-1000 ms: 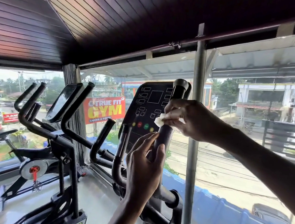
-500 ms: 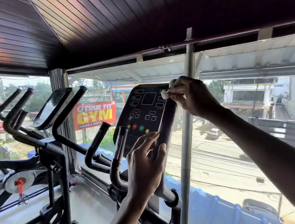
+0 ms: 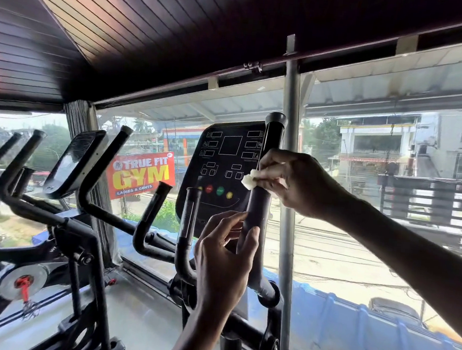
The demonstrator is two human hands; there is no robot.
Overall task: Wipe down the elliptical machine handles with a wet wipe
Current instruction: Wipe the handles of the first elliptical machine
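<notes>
Wipe (image 3: 248,181) lower now, under right hand (image 3: 293,181)

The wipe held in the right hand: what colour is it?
White wipe, seen in the head view, pinched by the right hand.

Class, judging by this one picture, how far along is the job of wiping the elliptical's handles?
Done: nothing can be confirmed; no handle looks visibly wet. In hand: the right hand presses the white wipe against the upright right handle partway below its cap, while the left hand steadies it lower down. Left: the short inner handle is untouched by either hand.
</notes>
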